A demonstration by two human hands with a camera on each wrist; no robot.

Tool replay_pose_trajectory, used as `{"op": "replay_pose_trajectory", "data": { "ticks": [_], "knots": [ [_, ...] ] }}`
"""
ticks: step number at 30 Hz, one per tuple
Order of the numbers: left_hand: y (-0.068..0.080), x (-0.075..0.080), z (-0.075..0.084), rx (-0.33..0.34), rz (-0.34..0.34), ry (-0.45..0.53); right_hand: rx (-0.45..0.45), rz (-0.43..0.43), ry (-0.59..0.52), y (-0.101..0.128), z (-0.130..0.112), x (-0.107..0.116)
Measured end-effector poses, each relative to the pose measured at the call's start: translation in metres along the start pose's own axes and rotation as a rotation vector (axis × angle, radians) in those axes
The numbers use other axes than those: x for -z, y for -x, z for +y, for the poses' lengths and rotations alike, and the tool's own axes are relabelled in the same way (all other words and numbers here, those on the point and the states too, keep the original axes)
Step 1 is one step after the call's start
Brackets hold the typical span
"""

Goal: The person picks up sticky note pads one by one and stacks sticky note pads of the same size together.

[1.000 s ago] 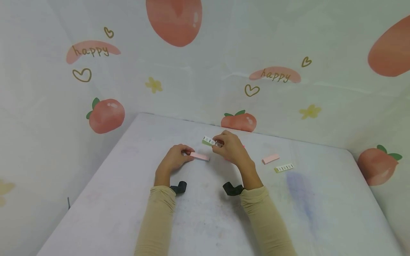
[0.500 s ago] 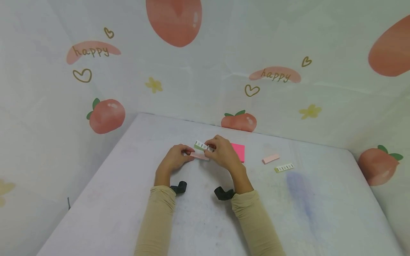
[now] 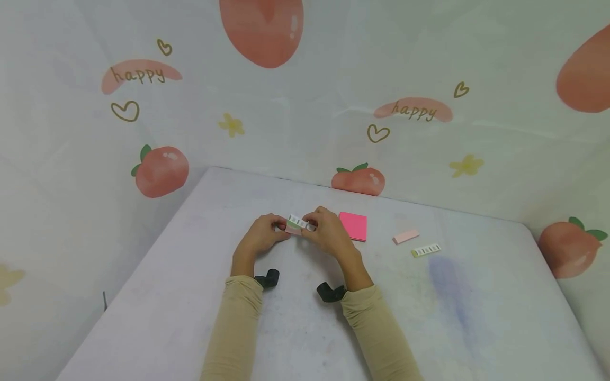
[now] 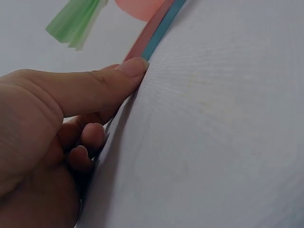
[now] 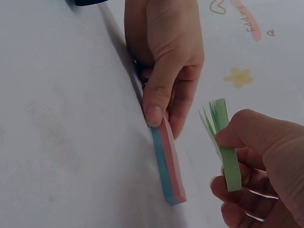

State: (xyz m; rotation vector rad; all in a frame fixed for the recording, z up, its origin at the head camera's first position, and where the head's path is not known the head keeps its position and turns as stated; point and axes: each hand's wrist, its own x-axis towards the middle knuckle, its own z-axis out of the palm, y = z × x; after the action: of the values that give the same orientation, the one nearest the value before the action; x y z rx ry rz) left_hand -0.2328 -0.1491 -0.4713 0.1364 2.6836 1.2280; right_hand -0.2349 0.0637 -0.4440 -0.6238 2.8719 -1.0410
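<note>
Now the right hand [image 3: 329, 237] has swung left over the last second, carrying the green pad [image 3: 296, 220] from beyond the bright pink pad [image 3: 353, 226], which it used to cover, to just above the pink-and-blue stack [image 3: 293, 230]. Right grip: thumb and fingers pinched round the green pad, its loose end fanned out in the right wrist view [image 5: 223, 142]. The left hand [image 3: 259, 238] has not shifted; thumb and fingers clamp the stack edge-on against the tabletop [image 3: 305, 328]. From this I judge the green pad is about to be matched up with the stack, though not yet touching it.

Poorly seen: in the head view the fingers hide where pad and stack meet; the gap shows only from the right wrist. The left wrist view gives a thumb [image 4: 102, 83] and two coloured edges, little else. A pale pink strip [image 3: 406, 236] and a striped strip [image 3: 426, 250] lie well apart to the right; probably more pads.
</note>
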Motion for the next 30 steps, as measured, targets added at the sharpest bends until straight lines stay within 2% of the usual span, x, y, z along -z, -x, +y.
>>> {"op": "replay_pose_trajectory", "data": {
  "ticks": [6,13,23,30],
  "knots": [
    [0.003,0.005,-0.003,0.012,0.006,0.054,0.020,0.009,0.009,0.001,-0.001,-0.004],
    [0.006,0.011,0.000,-0.003,0.020,0.134,0.021,0.012,0.018,0.002,-0.003,-0.004],
    [0.007,0.015,0.007,-0.033,0.010,0.216,0.067,0.024,0.008,0.002,-0.005,-0.005],
    [0.007,0.014,0.008,-0.082,-0.001,0.226,0.083,-0.013,0.005,0.003,-0.006,-0.004]
  ]
}}
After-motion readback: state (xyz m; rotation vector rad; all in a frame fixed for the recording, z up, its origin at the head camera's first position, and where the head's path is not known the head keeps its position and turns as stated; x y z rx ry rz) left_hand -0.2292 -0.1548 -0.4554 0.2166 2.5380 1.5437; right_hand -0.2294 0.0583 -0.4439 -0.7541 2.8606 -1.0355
